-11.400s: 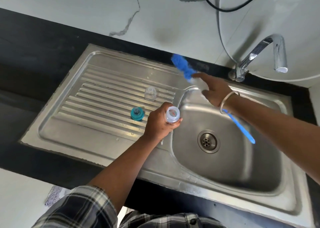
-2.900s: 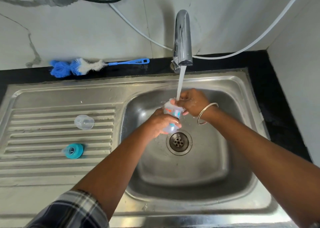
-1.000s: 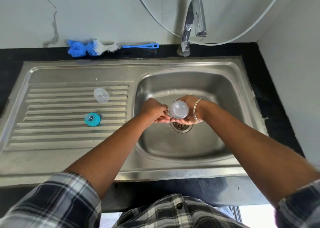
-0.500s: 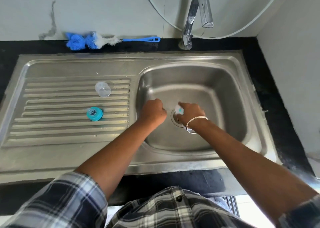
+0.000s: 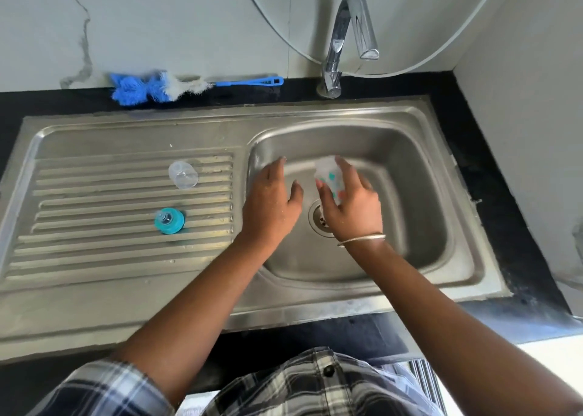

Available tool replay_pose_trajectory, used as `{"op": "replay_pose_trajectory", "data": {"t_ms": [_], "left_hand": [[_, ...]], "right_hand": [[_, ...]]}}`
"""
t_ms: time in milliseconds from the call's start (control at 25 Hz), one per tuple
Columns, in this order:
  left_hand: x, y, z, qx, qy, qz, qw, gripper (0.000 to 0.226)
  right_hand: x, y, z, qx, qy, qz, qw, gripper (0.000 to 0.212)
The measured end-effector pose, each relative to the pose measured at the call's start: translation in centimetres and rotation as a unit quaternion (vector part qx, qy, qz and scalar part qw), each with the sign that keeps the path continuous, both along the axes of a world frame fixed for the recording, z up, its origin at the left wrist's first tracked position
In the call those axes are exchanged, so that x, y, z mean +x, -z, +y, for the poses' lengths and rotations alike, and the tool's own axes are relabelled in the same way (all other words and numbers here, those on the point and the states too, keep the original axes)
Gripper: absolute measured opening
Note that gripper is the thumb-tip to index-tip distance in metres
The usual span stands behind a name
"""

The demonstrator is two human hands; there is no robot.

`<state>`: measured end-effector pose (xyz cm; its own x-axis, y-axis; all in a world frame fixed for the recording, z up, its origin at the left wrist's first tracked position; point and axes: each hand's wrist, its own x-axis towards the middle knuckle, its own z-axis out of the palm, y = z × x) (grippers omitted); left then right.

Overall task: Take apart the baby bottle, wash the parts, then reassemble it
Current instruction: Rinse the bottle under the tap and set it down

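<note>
Lifting now, where half a second ago pressed low over the drain: right hand (image 5: pixel 353 207) raising the clear plastic bottle body with teal and red print (image 5: pixel 329 178) above the steel sink basin (image 5: pixel 419 175), fingers wrapped around its lower part, the top tilting away toward the back wall. Blurring in the picture, probably from shaking off rinse water. Spreading open and gripping nothing: left hand (image 5: pixel 271 201), no longer fisted, hovering just beside the bottle over the basin's left side. Running no more: curved chrome tap (image 5: pixel 350 36), dry compared with three seconds back. Resting untouched on the ribbed draining board (image 5: pixel 94 257): clear domed cap (image 5: pixel 183 174) and, nearer the front, teal screw ring with its teat (image 5: pixel 169 220), well apart from both hands. Lying on the black counter behind: blue-and-white bottle brush (image 5: pixel 176 87). Pointing, most likely, to the body's rinse ending and the ring and cap waiting next.
</note>
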<state>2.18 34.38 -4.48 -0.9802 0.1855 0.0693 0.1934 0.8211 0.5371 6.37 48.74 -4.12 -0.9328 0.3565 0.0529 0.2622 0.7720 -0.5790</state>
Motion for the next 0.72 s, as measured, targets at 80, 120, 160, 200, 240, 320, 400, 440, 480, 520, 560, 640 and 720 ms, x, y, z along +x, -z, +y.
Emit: {"op": "replay_pose_trajectory", "data": {"t_ms": [80,120,160,200,240,320,400,440,480,520,560,640,720], "left_hand": [[-0.1,0.1,-0.3,0.025,-0.005,-0.068,0.997,0.040],[0.0,0.3,-0.5,0.008,-0.006,-0.145,0.989,0.037],[0.1,0.3,-0.6,-0.017,0.002,-0.183,0.983,0.036],[0.0,0.0,-0.6,-0.028,0.009,-0.158,0.987,0.035],[-0.2,-0.7,-0.6,-0.015,0.009,-0.099,0.995,0.035],[-0.6,-1.5,-0.9,0.023,0.005,-0.022,0.999,0.036],[-1.1,-0.8,-1.4,0.015,0.019,-0.100,0.995,0.030],[-0.9,-0.4,-1.8,-0.016,0.037,-0.152,0.988,0.027],[-0.7,-0.4,-2.0,-0.037,0.057,-0.160,0.985,0.026],[-0.7,-0.3,-2.1,-0.036,0.061,-0.128,0.989,0.027],[-0.6,-0.7,-2.0,-0.005,0.052,-0.076,0.996,0.031],[-0.9,-0.8,-2.0,0.027,0.047,-0.057,0.997,0.039],[-1.0,-0.4,-2.5,-0.023,0.065,-0.155,0.986,0.036]], "right_hand": [[0.0,0.3,-0.4,0.053,-0.019,-0.032,0.998,0.047],[0.0,0.7,-0.3,0.073,-0.022,-0.137,0.988,0.043],[0.1,0.5,-0.2,0.056,-0.012,-0.212,0.976,0.039],[0.0,0.5,-0.1,0.055,-0.008,-0.209,0.976,0.038],[-0.3,-0.2,-0.2,0.035,-0.003,-0.132,0.991,0.041],[-0.4,-1.1,-0.6,0.055,-0.007,0.005,0.998,0.048],[-0.9,-0.9,-0.5,0.089,-0.014,-0.100,0.991,0.042],[-0.8,-0.8,-0.6,0.084,-0.011,-0.202,0.976,0.038],[-0.7,-1.0,-0.9,0.062,-0.004,-0.232,0.971,0.036],[-0.9,-1.1,-1.1,0.056,0.002,-0.197,0.979,0.038],[-1.0,-1.8,-1.6,0.040,0.015,-0.088,0.995,0.041],[-0.9,-2.1,-2.3,0.061,0.022,0.007,0.998,0.045],[-1.0,-1.6,-2.5,0.079,0.008,-0.162,0.984,0.042]]}}
